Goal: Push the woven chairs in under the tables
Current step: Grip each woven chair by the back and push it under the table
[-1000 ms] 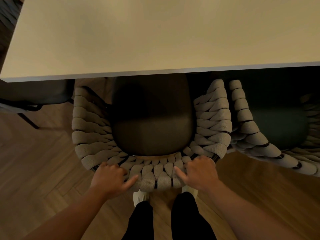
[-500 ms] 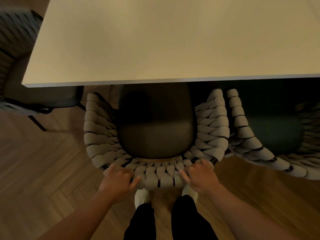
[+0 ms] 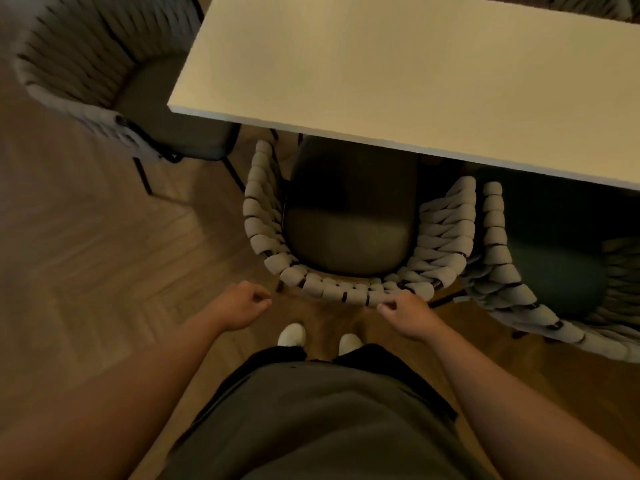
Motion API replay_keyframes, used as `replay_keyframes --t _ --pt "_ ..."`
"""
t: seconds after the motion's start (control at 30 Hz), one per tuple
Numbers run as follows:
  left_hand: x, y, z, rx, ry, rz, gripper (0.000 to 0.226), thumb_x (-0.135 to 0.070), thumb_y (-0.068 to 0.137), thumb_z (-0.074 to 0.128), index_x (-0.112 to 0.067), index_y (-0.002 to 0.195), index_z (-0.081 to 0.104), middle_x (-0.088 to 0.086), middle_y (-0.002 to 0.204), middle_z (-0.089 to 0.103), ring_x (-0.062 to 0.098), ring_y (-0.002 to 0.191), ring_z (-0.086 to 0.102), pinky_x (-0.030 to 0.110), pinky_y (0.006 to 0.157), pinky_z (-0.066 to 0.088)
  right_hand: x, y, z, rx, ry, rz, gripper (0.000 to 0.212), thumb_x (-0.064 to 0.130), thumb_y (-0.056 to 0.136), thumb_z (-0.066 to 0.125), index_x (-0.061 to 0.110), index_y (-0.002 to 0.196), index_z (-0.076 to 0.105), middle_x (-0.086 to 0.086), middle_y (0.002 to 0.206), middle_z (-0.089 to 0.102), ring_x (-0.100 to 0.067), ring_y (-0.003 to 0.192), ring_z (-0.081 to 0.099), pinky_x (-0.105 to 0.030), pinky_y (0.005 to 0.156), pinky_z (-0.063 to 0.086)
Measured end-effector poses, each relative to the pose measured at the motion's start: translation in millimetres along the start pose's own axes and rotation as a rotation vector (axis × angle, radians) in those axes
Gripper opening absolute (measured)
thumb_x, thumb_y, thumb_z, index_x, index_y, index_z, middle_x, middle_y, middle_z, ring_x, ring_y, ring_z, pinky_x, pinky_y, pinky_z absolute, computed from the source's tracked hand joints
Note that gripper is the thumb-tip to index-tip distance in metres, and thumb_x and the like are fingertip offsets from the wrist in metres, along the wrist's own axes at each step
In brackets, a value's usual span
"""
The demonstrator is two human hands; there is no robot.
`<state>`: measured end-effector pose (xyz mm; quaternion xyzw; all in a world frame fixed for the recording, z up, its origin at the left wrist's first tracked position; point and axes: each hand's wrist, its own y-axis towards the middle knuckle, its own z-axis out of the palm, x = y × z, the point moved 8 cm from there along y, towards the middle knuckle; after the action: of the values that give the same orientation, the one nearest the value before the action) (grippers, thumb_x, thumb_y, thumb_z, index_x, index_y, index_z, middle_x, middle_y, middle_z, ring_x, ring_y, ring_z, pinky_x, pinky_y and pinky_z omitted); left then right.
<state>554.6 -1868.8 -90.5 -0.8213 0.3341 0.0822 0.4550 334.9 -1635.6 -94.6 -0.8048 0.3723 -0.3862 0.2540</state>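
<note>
Woven grey chair (image 3: 349,292), dark seat cushion, sat partly tucked under table (image 3: 398,74) near edge, close to its left corner. Left hand (image 3: 239,306) loosely curled, off the chair; right hand (image 3: 408,315) curled, fingertips at backrest rim, contact unclear. Second woven chair (image 3: 502,271) just beside, right. Bare wood floor (image 3: 104,265) left.

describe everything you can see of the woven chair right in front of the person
The woven chair has a curved back and sides of thick pale woven bands on a thin dark frame, around a dark rounded seat cushion. It stands upright on the wooden floor, its front tucked under the pale table. Another woven chair crowds its right side. The right hand is at its back rim; contact is unclear.
</note>
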Motion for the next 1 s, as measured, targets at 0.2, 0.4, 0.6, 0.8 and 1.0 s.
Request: replay_keyframes --t 0.2,0.4,0.6,0.8,1.0 --pt "38.1 -53.9 19.2 -0.156 -0.235 -0.192 0.031 -0.025 0.1 0.058 -0.013 0.128 0.067 0.004 0.129 0.067 0.019 0.118 0.061 0.032 0.104 0.045 30.4 11.3 7.8 0.149 -0.062 -0.064 0.028 0.021 0.102 0.053 0.003 0.102 0.075 -0.004 0.076 0.063 -0.008 0.063 0.052 -0.02 0.056 0.038" --pt "80.9 -110.5 45.1 -0.312 -0.524 -0.373 0.028 -0.026 0.101 0.057 -0.018 0.125 0.069 0.001 0.112 0.07 0.014 0.102 0.063 0.026 0.084 0.046 87.5 34.1 36.4 0.289 -0.164 -0.121 0.028 0.024 0.102 0.054 0.007 0.095 0.075 -0.008 0.088 0.07 -0.024 0.081 0.065 -0.044 0.074 0.056" --pt "146.0 -127.8 52.4 -0.315 -0.709 -0.471 0.027 -0.025 0.102 0.056 -0.019 0.126 0.068 0.001 0.126 0.066 0.009 0.105 0.055 0.023 0.089 0.038 186.8 60.0 83.2 0.359 -0.18 -0.149 0.024 0.024 0.103 0.054 0.031 0.083 0.066 -0.005 0.104 0.071 -0.024 0.099 0.068 -0.041 0.089 0.055" --pt "233.7 -139.3 4.0 -0.243 -0.758 -0.483 0.031 -0.027 0.103 0.054 -0.018 0.132 0.064 0.001 0.131 0.065 0.009 0.108 0.057 0.024 0.094 0.04 300.5 106.8 125.1 0.412 -0.266 -0.136 0.027 0.023 0.103 0.053 0.013 0.091 0.075 -0.018 0.103 0.072 -0.036 0.1 0.068 -0.046 0.09 0.055" --pt "343.1 -154.7 -83.6 -0.217 -0.701 -0.498 0.035 -0.03 0.103 0.053 -0.018 0.134 0.062 0.002 0.135 0.063 0.017 0.123 0.058 0.03 0.104 0.044 430.2 146.1 145.4 0.32 -0.162 -0.126 0.025 0.021 0.102 0.055 0.011 0.089 0.075 -0.012 0.098 0.074 -0.029 0.091 0.07 -0.035 0.075 0.054"
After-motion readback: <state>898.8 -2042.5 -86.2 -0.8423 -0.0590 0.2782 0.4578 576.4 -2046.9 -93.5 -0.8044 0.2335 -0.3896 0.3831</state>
